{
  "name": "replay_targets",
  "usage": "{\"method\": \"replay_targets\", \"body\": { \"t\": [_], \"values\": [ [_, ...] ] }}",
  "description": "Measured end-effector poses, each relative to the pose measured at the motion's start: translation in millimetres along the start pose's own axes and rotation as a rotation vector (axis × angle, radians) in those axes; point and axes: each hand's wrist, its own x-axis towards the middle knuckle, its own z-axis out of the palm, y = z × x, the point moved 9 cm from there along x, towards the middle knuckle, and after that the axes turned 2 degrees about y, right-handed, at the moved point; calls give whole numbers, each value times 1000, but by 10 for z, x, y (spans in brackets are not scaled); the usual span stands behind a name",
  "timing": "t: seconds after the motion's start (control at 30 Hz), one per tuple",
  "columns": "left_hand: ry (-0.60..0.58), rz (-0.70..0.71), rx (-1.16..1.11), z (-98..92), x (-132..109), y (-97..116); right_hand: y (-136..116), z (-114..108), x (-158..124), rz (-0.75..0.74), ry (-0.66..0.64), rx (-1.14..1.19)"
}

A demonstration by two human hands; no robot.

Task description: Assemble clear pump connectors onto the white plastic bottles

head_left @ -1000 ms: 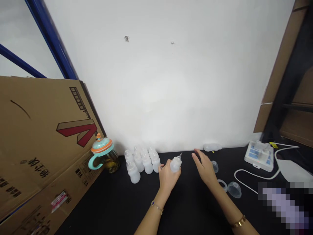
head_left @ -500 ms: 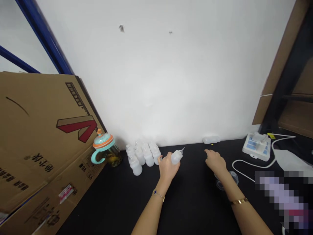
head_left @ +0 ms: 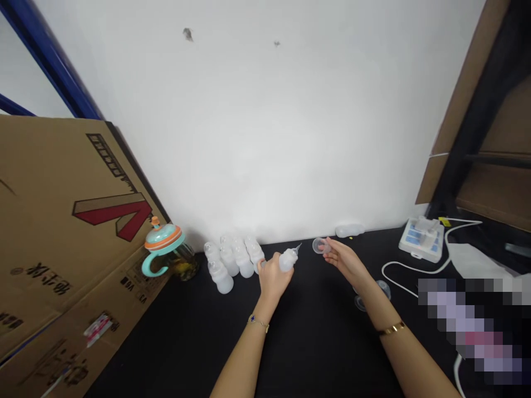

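Observation:
My left hand (head_left: 274, 278) is wrapped round a small white squeeze bottle (head_left: 287, 261), tilted so its thin clear nozzle points up and to the right. To the right of it, my right hand (head_left: 347, 262) pinches a clear plastic cap (head_left: 319, 246) by its edge, its round opening turned left. The cap and the bottle are apart. Left of my left hand, several white bottles with clear caps (head_left: 224, 279) stand close together by the wall. More clear caps (head_left: 382, 288) lie on the black table (head_left: 315, 342), partly hidden by my right forearm.
A jug with a turquoise and orange lid (head_left: 170, 249) stands at the left by a large cardboard box (head_left: 50, 221). Along the wall lies a white bottle (head_left: 349, 230). A white and blue case (head_left: 422, 239) and a white cable (head_left: 398, 264) are at the right.
My right hand has come up off the table with a clear cap and moved left towards the bottle. My left hand keeps its hold on the bottle. The whole view has shifted slightly.

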Motion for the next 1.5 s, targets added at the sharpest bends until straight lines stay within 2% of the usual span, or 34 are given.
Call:
{"method": "replay_targets", "body": {
  "t": [0.17, 0.3, 0.43, 0.53, 0.73, 0.83, 1.0, 1.33, 1.5],
  "values": [
    [-23, 25, -5, -41, 28, 21, 191, 30, -14, 220, 28, 240],
    [-102, 24, -33, -14, 8, 58, 185, -10, 33, 204, 49, 292],
    [-185, -3, -50, 28, -19, 63, 112, -103, 38, 80, 129, 293],
    [-213, 3, -32, 44, -28, 70, -3, -146, -1, -65, 180, 236],
    [-227, 5, -2, 65, -34, 50, -306, -289, -154, -369, 409, 60],
    [-222, 22, -2, 67, -38, 63, -462, -264, -257, -519, 456, -25],
    [-238, 21, -7, 89, -52, 64, -538, -81, -359, -639, 396, -152],
    [-282, 18, -10, 98, -71, 106, -395, 330, -400, -640, 165, -411],
    [-313, 23, -30, 74, -79, 157, -342, 436, -427, -633, 97, -465]
  ]
}}
